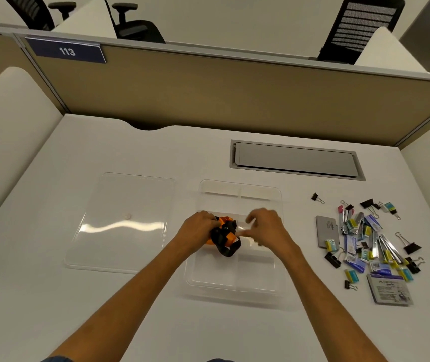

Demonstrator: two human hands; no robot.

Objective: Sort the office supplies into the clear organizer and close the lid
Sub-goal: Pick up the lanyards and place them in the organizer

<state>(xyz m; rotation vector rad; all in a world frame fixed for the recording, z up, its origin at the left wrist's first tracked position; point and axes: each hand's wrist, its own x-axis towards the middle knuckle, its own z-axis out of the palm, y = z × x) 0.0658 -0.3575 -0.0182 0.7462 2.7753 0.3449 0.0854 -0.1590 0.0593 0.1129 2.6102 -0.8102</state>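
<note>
My left hand [199,229] grips an orange-and-black bundle [224,235], fingers clamped round it, holding it low over the middle-left compartment of the organizer [255,273] so it can be tucked in compactly. My right hand [267,227] hovers just beside the bundle. Its fingers are blurred, so I cannot tell whether they pinch anything. The lid [122,223] lies flat on the surface [39,283] to the left, keeping the organizer open for loading. The pile of clips and other supplies [370,244] waits to the right, within my right hand's reach. Sorting looks barely begun.
</note>
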